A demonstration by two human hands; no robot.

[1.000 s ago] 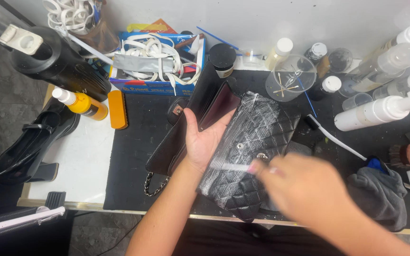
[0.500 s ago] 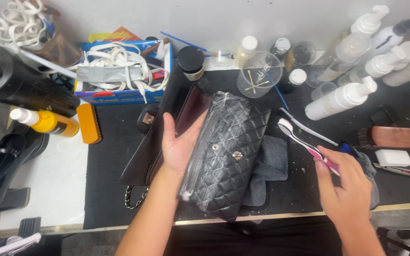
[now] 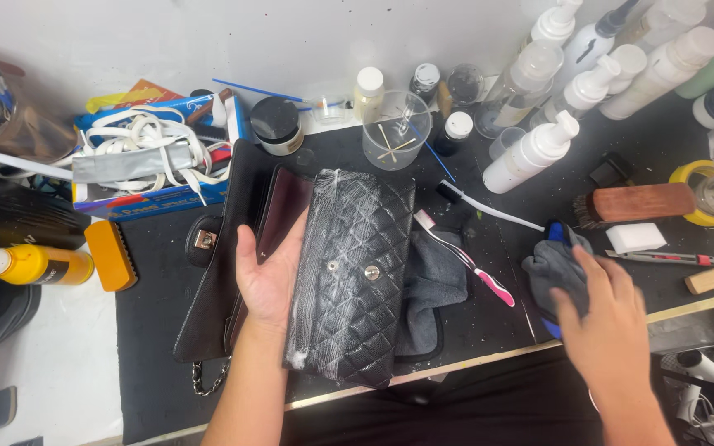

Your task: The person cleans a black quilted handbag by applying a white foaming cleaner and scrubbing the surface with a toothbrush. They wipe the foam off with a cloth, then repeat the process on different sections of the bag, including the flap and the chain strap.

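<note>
Head view: we look down on a black work mat (image 3: 159, 347) crowded with cleaning gear.
Bag: a black quilted bag (image 3: 349, 272) lies open near the mat's front edge, its flap smeared with white foam and a metal clasp showing on it.
Left hand: our left hand (image 3: 268, 277) is slipped flat under the flap, palm up, fingers spread, propping it rather than clenching it.
Right hand: our right hand (image 3: 601, 318) rests on a grey cloth (image 3: 557, 268) at the right of the mat, fingers curled loosely over it; we cannot tell whether they actually pinch it.
Under the bag: a second grey cloth (image 3: 435, 281) lies spread beneath the bag's right side.
Brushes: a pink-handled toothbrush (image 3: 466, 260) lies just right of the bag, a white toothbrush (image 3: 489, 206) a little above it.
Behind: a clear cup (image 3: 396, 128) holding swabs stands beyond the bag, white pump bottles (image 3: 530, 153) to its right.
Right side: a wooden brush (image 3: 638, 202) and a white sponge (image 3: 635, 238) lie above our right hand.
Left side: a yellow bottle (image 3: 30, 264) lies off the mat.
</note>
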